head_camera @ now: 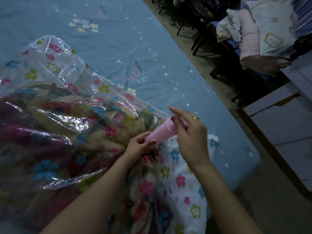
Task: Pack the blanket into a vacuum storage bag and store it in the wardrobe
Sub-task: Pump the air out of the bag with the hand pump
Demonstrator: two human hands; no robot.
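Your left hand [140, 146] grips the pink pump's [161, 132] base, right hand [189, 132] its top; the bagged blanket [70, 125] lies near the bed's [152, 53] right edge. Keep the pump square on the valve.

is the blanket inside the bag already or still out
Inside. The blanket shows through the clear flowered vacuum bag on the bed; both hands work a pink pump on it.
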